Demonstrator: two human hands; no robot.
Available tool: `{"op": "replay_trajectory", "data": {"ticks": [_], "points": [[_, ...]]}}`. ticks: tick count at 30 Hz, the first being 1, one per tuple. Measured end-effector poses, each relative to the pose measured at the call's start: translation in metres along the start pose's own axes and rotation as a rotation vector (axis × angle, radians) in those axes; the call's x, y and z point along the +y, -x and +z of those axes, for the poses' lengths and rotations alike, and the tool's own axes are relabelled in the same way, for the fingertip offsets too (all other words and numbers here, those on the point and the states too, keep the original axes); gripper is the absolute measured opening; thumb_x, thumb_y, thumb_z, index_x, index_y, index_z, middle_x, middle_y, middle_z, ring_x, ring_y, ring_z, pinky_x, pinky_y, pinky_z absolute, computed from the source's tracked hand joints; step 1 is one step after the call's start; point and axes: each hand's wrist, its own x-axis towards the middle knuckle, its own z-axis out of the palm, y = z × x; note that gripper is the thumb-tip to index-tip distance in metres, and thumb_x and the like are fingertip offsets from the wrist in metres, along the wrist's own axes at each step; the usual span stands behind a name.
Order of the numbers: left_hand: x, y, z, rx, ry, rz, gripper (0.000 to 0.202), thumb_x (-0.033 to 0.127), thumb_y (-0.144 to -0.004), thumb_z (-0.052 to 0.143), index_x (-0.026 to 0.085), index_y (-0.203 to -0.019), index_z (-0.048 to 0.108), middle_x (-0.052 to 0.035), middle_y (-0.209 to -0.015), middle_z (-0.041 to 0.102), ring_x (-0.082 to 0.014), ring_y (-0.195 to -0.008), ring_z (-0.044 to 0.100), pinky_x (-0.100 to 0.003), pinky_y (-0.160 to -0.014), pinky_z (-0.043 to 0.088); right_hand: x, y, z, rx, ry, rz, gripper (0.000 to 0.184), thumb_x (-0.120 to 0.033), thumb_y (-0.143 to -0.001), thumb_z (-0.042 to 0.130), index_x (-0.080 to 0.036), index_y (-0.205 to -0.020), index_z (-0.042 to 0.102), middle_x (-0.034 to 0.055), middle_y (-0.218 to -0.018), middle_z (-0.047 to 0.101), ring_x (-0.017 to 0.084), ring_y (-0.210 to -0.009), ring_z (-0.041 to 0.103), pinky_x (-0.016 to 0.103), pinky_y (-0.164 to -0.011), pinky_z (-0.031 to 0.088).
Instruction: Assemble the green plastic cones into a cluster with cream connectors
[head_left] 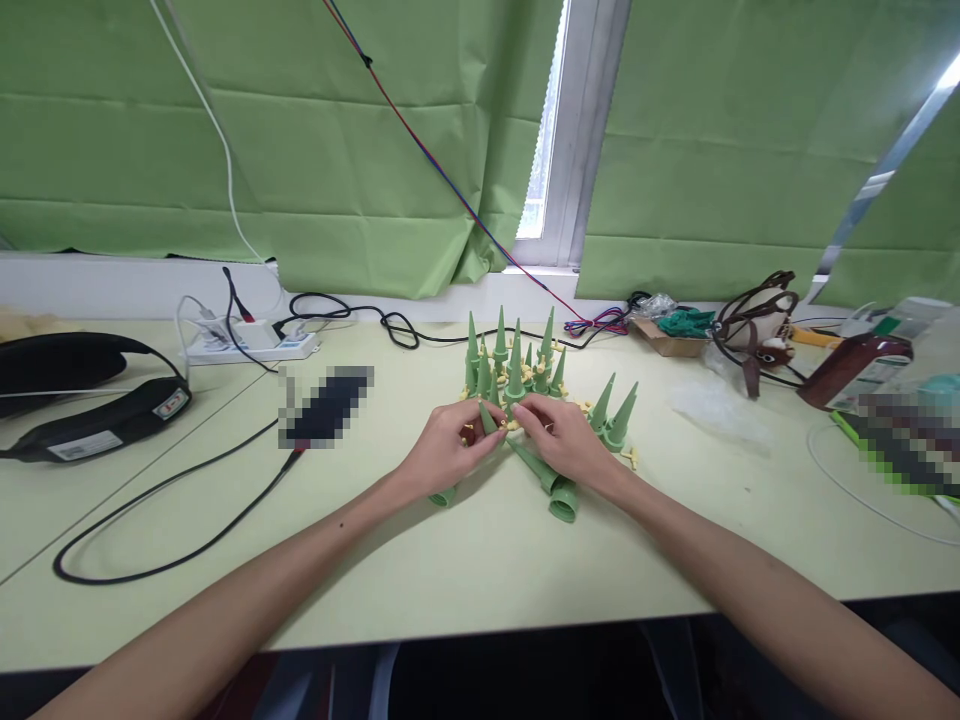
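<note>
Both my hands meet at the middle of the pale table. My left hand is closed around a green plastic cone whose wide end sticks out below the fist. My right hand pinches at that cone's pointed tip, where a small yellow piece seems to sit. Two more green cones lie under my right hand. Several green cones stand upright just behind my fingers, with small yellow pieces scattered among them. Two further cones stand to the right.
A black headset lies at far left. A white power strip and black cables run across the left side. At right are a cardboard tray, a brown-strapped bag, a dark red case and clear plastic wrap. Green curtains hang behind.
</note>
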Motion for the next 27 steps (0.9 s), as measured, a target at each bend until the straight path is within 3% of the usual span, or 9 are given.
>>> {"op": "replay_trajectory", "data": {"ticks": [4, 8, 14, 21, 27], "points": [[-0.0003, -0.0002, 0.0003, 0.023, 0.013, -0.001, 0.019, 0.032, -0.087, 0.064, 0.014, -0.092, 0.068, -0.0050, -0.090, 0.070, -0.0112, -0.065, 0.060, -0.022, -0.057, 0.052, -0.0022, 0.0008, -0.0016, -0.017, -0.079, -0.016, 0.022, -0.034, -0.099, 0.047, -0.019, -0.093, 0.063, 0.0013, -0.081, 0.064, 0.014, -0.070, 0.055, 0.025, -0.061, 0.042], [-0.0008, -0.0007, 0.0005, 0.057, -0.007, 0.015, 0.018, 0.031, -0.087, 0.064, 0.015, -0.091, 0.068, -0.0042, -0.090, 0.070, -0.0107, -0.066, 0.060, -0.022, -0.057, 0.051, -0.0011, 0.0017, -0.0005, -0.027, -0.108, -0.025, 0.017, -0.030, -0.097, 0.050, -0.019, -0.095, 0.063, 0.0024, -0.085, 0.065, 0.014, -0.073, 0.058, 0.025, -0.060, 0.044], [-0.0020, 0.0015, 0.0001, 0.046, -0.088, 0.131, 0.013, 0.027, -0.090, 0.061, 0.016, -0.092, 0.066, -0.0030, -0.088, 0.068, -0.0080, -0.060, 0.055, -0.021, -0.054, 0.047, 0.0015, 0.0010, 0.0021, -0.042, -0.115, -0.013, 0.019, -0.030, -0.097, 0.049, -0.019, -0.087, 0.060, 0.0011, -0.076, 0.061, 0.013, -0.066, 0.054, 0.025, -0.058, 0.043], [-0.0011, 0.0025, 0.0004, 0.046, -0.170, 0.259, 0.008, 0.022, -0.091, 0.059, 0.017, -0.095, 0.064, -0.0013, -0.083, 0.065, -0.0072, -0.056, 0.050, -0.021, -0.054, 0.043, 0.0027, -0.0005, 0.0038, -0.003, -0.007, -0.002, 0.034, -0.034, -0.098, 0.046, -0.018, -0.068, 0.050, -0.0020, -0.061, 0.049, 0.012, -0.057, 0.042, 0.024, -0.055, 0.034], [-0.0027, 0.0036, 0.0007, 0.009, -0.164, 0.310, 0.008, 0.021, -0.093, 0.056, 0.017, -0.097, 0.062, -0.0029, -0.087, 0.064, -0.0075, -0.058, 0.049, -0.022, -0.055, 0.043, 0.0022, -0.0003, 0.0037, -0.007, 0.044, -0.003, 0.044, -0.036, -0.100, 0.042, -0.018, -0.061, 0.049, -0.0031, -0.054, 0.048, 0.010, -0.052, 0.041, 0.025, -0.056, 0.031]]}}
